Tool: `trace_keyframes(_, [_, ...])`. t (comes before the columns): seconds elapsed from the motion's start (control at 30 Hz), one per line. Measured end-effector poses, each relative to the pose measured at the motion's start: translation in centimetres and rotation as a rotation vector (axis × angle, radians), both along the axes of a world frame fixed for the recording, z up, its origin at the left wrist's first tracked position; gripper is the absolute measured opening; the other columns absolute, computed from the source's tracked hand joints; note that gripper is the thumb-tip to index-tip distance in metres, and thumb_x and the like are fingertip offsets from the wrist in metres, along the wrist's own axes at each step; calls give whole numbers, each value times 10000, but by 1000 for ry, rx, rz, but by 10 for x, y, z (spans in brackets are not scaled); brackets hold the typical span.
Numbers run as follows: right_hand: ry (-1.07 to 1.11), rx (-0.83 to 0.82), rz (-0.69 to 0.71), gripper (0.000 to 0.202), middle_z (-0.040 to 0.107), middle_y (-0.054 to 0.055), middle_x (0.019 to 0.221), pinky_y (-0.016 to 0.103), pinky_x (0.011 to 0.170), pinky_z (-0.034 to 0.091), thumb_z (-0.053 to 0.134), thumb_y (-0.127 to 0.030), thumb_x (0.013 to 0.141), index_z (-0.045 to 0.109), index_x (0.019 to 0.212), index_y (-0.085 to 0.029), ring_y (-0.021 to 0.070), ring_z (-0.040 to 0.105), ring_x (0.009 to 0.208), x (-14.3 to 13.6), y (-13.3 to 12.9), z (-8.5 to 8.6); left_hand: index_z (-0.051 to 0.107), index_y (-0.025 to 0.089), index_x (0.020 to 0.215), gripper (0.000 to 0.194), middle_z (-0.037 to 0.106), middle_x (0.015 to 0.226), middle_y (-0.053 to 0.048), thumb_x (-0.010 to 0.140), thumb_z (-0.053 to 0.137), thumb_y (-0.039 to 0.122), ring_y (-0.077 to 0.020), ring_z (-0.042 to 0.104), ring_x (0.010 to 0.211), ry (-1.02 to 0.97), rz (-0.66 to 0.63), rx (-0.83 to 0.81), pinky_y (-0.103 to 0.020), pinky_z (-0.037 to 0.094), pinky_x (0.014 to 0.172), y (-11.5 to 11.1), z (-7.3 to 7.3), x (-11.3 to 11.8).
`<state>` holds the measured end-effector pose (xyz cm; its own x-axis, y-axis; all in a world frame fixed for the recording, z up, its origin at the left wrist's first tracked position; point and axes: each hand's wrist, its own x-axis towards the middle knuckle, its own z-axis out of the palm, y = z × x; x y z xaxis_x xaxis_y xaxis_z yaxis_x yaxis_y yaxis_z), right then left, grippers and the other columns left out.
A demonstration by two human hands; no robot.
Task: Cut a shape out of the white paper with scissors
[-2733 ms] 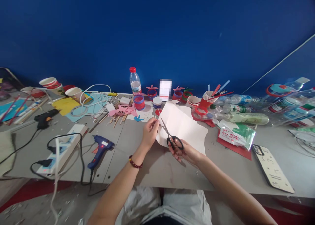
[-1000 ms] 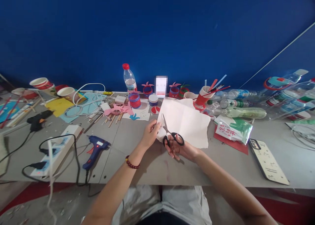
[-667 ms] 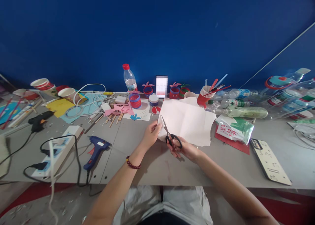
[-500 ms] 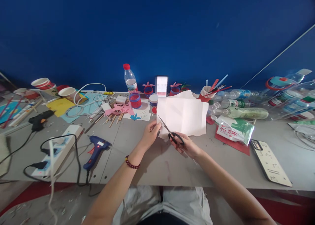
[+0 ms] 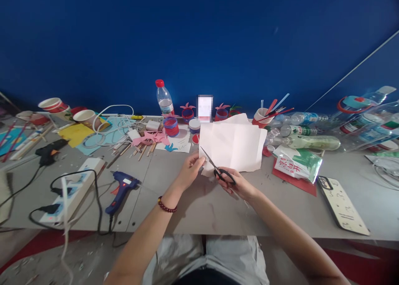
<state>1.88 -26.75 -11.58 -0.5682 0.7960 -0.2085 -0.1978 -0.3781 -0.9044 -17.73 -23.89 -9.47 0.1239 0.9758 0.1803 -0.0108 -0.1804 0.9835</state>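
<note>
In the head view, the left hand pinches the lower left edge of a creased sheet of white paper between thumb and fingers, probably so that this edge stays steady beside the blades. The sheet is beyond the hands, in the middle of the surface, its right side reaching towards the stacked paper cups that hold straws and pens.

The right hand grips black-handled scissors, its fingers curled around the finger loops, which presumably gives control of the blades. These point away and to the left, their tips near the left hand's thumb. The blades look almost together; whether paper lies between them, I cannot tell.

The blue glue gun lies on its side left of the left forearm, near the power strip, likely because its cord limits its reach. Pink paper cutouts and wooden sticks are heaped farther back, and a red-and-blue ring-shaped cup is beside them, seemingly set aside to leave elbow room.
</note>
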Motion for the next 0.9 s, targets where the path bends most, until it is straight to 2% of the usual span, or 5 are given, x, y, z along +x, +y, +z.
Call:
trace_keyframes(0.2, [65, -50, -5, 466, 391, -82, 534, 198, 367, 126, 754, -568, 738, 576, 815, -144, 22, 216, 403, -1, 1, 8, 560, 189, 601, 347, 522, 657, -9, 867, 567, 413, -151, 511, 698, 24, -60, 10, -275, 426, 704, 2, -4, -8])
trace_keyframes(0.33, [69, -64, 8, 469, 380, -81, 537, 186, 369, 110, 769, -557, 725, 574, 814, -140, 23, 200, 431, 0, 1, 9, 596, 191, 607, 349, 536, 666, -21, 855, 593, 436, -168, 532, 728, 4, -85, -6, -294, 430, 727, 3, -5, -11])
trace_keyframes(0.6, [-54, -26, 2, 462, 405, -80, 535, 191, 355, 89, 738, -571, 749, 559, 790, -146, 15, 199, 408, 2, 0, 10, 582, 196, 509, 344, 541, 692, -42, 817, 619, 347, -189, 542, 778, -66, -95, 22, -313, 425, 754, 7, -3, -14])
trace_keyframes(0.77, [-104, 7, -73, 439, 415, -83, 538, 195, 360, 109, 712, -561, 780, 533, 798, -161, 16, 216, 399, 1, -1, 6, 610, 197, 573, 371, 564, 732, -35, 838, 617, 457, -173, 540, 756, -24, 4, 52, -303, 431, 739, 3, 1, -4])
trace_keyframes(0.9, [-94, -7, -128, 442, 410, -92, 535, 198, 357, 97, 696, -578, 785, 509, 806, -178, 14, 217, 376, -4, -3, 2, 630, 198, 657, 392, 578, 754, -29, 861, 578, 528, -166, 547, 760, -39, 85, 43, -289, 433, 733, -2, -2, 7])
